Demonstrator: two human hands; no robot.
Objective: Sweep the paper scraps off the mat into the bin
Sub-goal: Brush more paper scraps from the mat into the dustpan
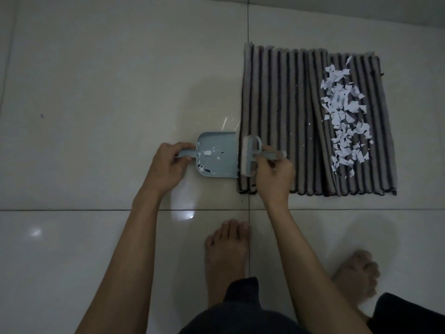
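At the mat's left edge, the right hand point(272, 172) is gripping a pale blue plastic hand brush point(250, 155) and the left hand point(168, 167) is holding the matching pale blue plastic dustpan point(216, 155) by its handle, which should stay pressed against the grey striped ribbed mat point(284, 116).

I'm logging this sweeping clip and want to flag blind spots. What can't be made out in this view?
- Bin: nowhere in the head view, so its place is unknown.
- Brush bristles: face down on the striped mat, hidden by the brush's own back.
- Dustpan handle: largely covered by the left hand.
- Brush handle: partly covered by the right hand.
- Person's right foot: motion-blurred.
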